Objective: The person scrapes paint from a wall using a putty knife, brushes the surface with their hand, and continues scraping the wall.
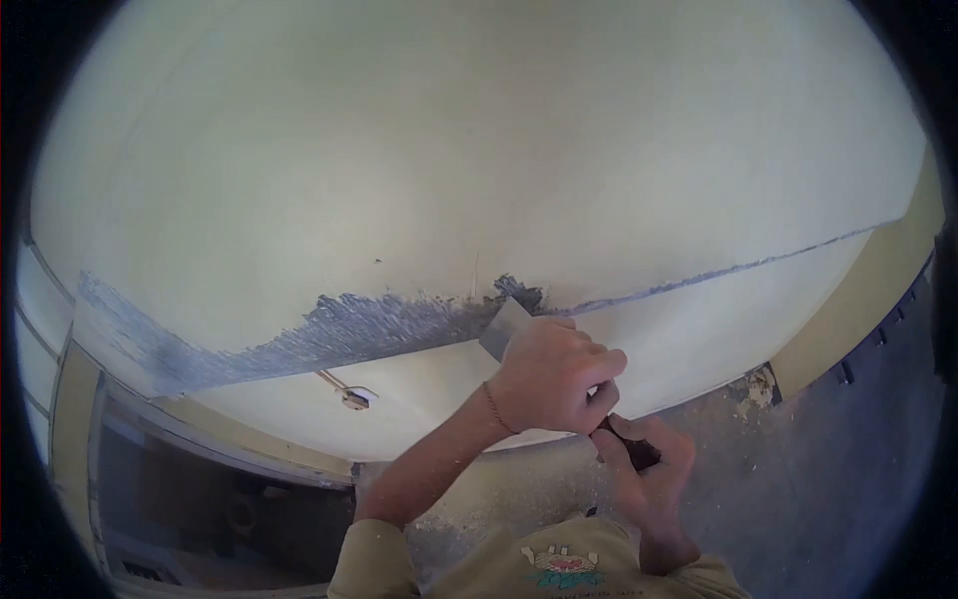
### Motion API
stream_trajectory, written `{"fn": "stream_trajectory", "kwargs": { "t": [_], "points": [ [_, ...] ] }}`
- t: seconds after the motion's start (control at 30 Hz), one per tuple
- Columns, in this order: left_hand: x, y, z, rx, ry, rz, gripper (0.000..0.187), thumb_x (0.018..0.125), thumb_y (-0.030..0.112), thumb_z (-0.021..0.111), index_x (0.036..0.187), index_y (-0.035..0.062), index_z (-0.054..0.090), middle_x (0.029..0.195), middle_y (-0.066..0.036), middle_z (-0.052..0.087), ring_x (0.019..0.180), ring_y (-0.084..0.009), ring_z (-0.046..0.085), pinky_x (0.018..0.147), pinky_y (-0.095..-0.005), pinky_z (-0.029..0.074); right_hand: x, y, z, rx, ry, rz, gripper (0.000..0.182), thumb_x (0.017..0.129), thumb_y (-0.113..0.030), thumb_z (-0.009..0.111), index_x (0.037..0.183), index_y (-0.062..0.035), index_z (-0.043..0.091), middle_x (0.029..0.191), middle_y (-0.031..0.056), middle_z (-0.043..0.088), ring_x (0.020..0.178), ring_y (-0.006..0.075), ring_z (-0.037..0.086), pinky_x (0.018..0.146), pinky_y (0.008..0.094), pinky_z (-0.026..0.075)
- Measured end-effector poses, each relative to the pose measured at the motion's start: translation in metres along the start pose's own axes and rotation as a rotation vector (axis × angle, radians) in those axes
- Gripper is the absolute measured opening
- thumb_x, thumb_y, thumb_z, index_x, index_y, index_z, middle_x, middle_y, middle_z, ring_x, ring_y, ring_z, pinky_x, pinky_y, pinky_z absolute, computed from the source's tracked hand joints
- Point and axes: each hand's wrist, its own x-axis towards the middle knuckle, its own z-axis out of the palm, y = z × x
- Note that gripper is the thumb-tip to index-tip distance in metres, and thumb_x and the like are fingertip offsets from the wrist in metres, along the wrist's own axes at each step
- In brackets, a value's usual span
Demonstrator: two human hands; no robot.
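A paint scraper (506, 327) with a flat metal blade and a dark handle is in both hands. Its blade meets the lower edge of a big cream-painted panel (479, 150), beside a dark scraped patch. My left hand (559, 374) is closed around the scraper near the blade, hiding much of its middle. Lower and to the right, my right hand (654, 469) grips the end of the dark handle. Left of the blade, a wide grey strip (369, 324) of bared surface shows rough paint borders; a thinner strip runs off to the right.
A small brass-coloured fitting (354, 397) juts out below the panel edge. Pale flakes lie on the grey floor (798, 439) at right and near my body. At lower left is a dark framed opening (220, 519).
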Motion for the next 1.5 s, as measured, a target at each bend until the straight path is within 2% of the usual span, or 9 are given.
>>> {"fn": "stream_trajectory", "kwargs": {
  "t": [0.2, 0.73, 0.83, 1.0, 1.1, 1.2, 1.27, 1.43, 1.5],
  "points": [
    [-0.004, 0.006, 0.002, -0.006, -0.131, -0.024, 0.016, 0.062, 0.011, 0.062, 0.059, 0.0105, 0.046, 0.049, -0.005, 0.048, 0.046, -0.0257, 0.052, 0.05, -0.0361, 0.042, -0.004, 0.003, 0.002, 0.032, 0.02, 0.028, 0.009, 0.08, 0.004, 0.072, 0.088, 0.0047, 0.066, 0.066, 0.0093, 0.064, 0.055, 0.0029, 0.05, 0.046, 0.0215, 0.038],
    [-0.004, 0.008, 0.004, -0.092, -0.073, -0.026, 0.02, 0.062, 0.01, 0.062, 0.054, 0.0122, 0.044, 0.048, -0.003, 0.046, 0.043, -0.0236, 0.047, 0.046, -0.0361, 0.037, -0.002, -0.01, 0.007, -0.048, 0.024, -0.011, 0.011, 0.08, -0.001, 0.074, 0.085, 0.0039, 0.066, 0.059, 0.0086, 0.061, 0.055, 0.0019, 0.047, 0.046, 0.0226, 0.039],
    [-0.008, -0.004, -0.014, 0.003, 0.006, -0.037, 0.019, 0.061, 0.009, 0.062, 0.054, 0.0122, 0.044, 0.048, -0.003, 0.046, 0.043, -0.0235, 0.047, 0.045, -0.035, 0.036, 0.0, -0.011, 0.011, -0.144, -0.007, 0.072, 0.01, 0.08, 0.001, 0.073, 0.086, 0.0037, 0.065, 0.06, 0.0086, 0.06, 0.055, 0.0024, 0.046, 0.046, 0.0229, 0.038],
    [-0.003, -0.01, -0.016, -0.09, 0.01, 0.042, 0.017, 0.061, 0.008, 0.061, 0.055, 0.0122, 0.045, 0.047, -0.003, 0.046, 0.043, -0.0242, 0.048, 0.046, -0.0349, 0.038, -0.001, -0.007, 0.018, -0.083, 0.065, -0.095, 0.01, 0.08, 0.001, 0.073, 0.086, 0.0031, 0.065, 0.06, 0.008, 0.06, 0.055, 0.0028, 0.047, 0.046, 0.0234, 0.039],
    [-0.004, -0.003, -0.022, -0.042, -0.003, -0.042, 0.016, 0.06, 0.008, 0.061, 0.055, 0.0122, 0.046, 0.048, -0.004, 0.046, 0.044, -0.0248, 0.049, 0.046, -0.0363, 0.039, -0.002, -0.016, 0.021, -0.103, -0.018, -0.022, 0.01, 0.08, 0.002, 0.073, 0.085, 0.0031, 0.064, 0.058, 0.0069, 0.059, 0.055, 0.0026, 0.048, 0.046, 0.0236, 0.039],
    [0.0, -0.008, -0.015, -0.232, 0.032, 0.088, 0.022, 0.063, 0.005, 0.062, 0.054, 0.0095, 0.042, 0.047, -0.004, 0.036, 0.041, -0.0251, 0.04, 0.044, -0.034, 0.033, -0.006, -0.023, 0.01, -0.127, 0.021, 0.015, 0.011, 0.079, 0.002, 0.074, 0.083, 0.0028, 0.063, 0.057, 0.0086, 0.058, 0.054, 0.0026, 0.049, 0.046, 0.0239, 0.039],
    [-0.001, -0.011, -0.026, -0.094, 0.076, 0.054, 0.02, 0.063, 0.006, 0.061, 0.055, 0.0091, 0.043, 0.048, -0.004, 0.037, 0.041, -0.0264, 0.04, 0.044, -0.0346, 0.033, 0.003, -0.022, 0.023, -0.16, 0.016, -0.02, 0.011, 0.08, 0.002, 0.073, 0.082, 0.0026, 0.063, 0.057, 0.0091, 0.058, 0.054, 0.0026, 0.05, 0.046, 0.0239, 0.04],
    [0.0, -0.008, -0.008, -0.213, 0.002, 0.093, 0.022, 0.062, 0.006, 0.062, 0.053, 0.0101, 0.042, 0.048, -0.005, 0.036, 0.041, -0.0261, 0.04, 0.043, -0.0343, 0.033, -0.005, -0.018, 0.015, -0.116, 0.075, -0.004, 0.011, 0.08, -0.001, 0.074, 0.082, 0.0024, 0.063, 0.057, 0.0097, 0.059, 0.053, 0.0027, 0.051, 0.045, 0.0239, 0.039],
    [-0.002, -0.014, -0.024, -0.127, 0.093, 0.039, 0.023, 0.062, 0.006, 0.062, 0.052, 0.0108, 0.042, 0.048, -0.005, 0.037, 0.041, -0.0259, 0.04, 0.044, -0.0341, 0.033, 0.0, -0.017, 0.028, -0.185, 0.068, -0.092, 0.011, 0.081, -0.001, 0.073, 0.082, 0.0025, 0.064, 0.059, 0.0097, 0.059, 0.054, 0.0032, 0.052, 0.046, 0.024, 0.04]
  ]
}}
